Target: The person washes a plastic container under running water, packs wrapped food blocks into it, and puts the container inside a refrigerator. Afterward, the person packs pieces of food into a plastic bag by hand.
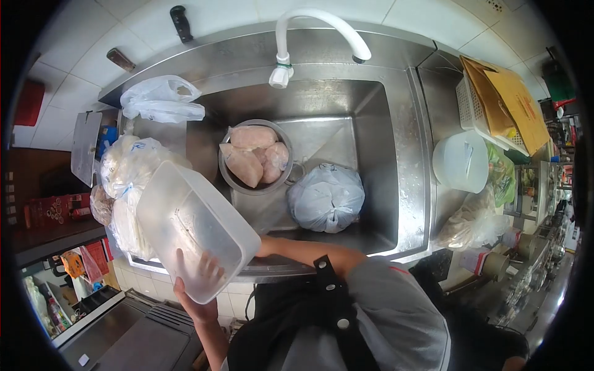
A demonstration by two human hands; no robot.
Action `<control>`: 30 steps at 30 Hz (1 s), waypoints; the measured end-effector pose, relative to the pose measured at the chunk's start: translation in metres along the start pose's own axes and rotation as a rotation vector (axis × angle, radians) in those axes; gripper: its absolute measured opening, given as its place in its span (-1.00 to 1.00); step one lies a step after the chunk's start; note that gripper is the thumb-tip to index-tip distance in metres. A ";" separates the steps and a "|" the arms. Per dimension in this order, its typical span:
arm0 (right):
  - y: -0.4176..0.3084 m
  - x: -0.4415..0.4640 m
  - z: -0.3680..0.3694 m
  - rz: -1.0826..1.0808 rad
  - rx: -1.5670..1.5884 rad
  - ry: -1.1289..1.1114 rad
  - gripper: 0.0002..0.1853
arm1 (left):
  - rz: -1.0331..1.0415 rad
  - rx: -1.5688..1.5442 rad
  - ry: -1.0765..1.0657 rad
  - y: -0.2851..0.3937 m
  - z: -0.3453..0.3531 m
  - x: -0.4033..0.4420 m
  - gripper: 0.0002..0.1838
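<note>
A translucent rectangular plastic container point(204, 216) is tilted at the left front edge of the sink. My left hand point(199, 281) grips its near end, with the fingers showing through the clear plastic. My right forearm reaches left across the sink's front edge, and my right hand goes behind the container, where its fingers are hidden. Just beyond, a round bowl point(224, 174) in the sink holds pieces of raw, pale pink meat point(253, 154). A tied whitish plastic bag point(328, 198) lies to the bowl's right.
White faucet point(322, 13) arches over the steel sink point(377, 154). Filled plastic bags point(133, 164) crowd the left counter, beside a crumpled bag point(162, 99). On the right stand a white tub point(459, 161) and a basket point(473, 111) with cardboard point(507, 99).
</note>
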State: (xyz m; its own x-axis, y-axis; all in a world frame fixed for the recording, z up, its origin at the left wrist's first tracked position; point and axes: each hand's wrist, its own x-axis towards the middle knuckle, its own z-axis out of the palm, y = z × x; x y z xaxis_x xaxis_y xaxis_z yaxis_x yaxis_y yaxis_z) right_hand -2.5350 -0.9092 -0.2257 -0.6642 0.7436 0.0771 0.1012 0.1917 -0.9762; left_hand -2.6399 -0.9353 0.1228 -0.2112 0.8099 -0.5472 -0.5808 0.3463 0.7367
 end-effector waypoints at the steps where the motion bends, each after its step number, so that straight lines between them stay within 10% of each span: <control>1: -0.001 0.005 0.004 0.000 0.051 -0.056 -0.62 | 0.002 0.004 -0.007 -0.001 0.002 0.002 -0.13; 10: -0.002 -0.101 -0.132 0.721 -0.814 0.022 -0.77 | -0.025 -0.013 -0.002 -0.014 0.003 0.008 -0.20; 15: 0.026 -0.157 -0.163 0.924 -0.838 0.411 -0.60 | -0.013 -0.022 -0.008 -0.013 0.005 0.011 -0.20; 18: 0.032 -0.165 -0.162 1.206 -0.623 0.268 -0.53 | -0.005 -0.013 -0.007 -0.010 0.006 0.010 -0.19; 30: 0.017 -0.220 -0.178 0.944 -0.903 -0.358 -0.81 | -0.003 0.006 0.072 -0.007 -0.003 -0.002 -0.15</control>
State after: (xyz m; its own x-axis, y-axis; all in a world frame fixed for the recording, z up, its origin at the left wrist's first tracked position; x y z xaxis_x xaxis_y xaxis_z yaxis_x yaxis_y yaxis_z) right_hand -2.2554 -0.9555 -0.2234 -0.2119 0.6446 -0.7346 0.9770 0.1578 -0.1434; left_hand -2.6375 -0.9407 0.1170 -0.2656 0.7729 -0.5762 -0.5771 0.3513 0.7372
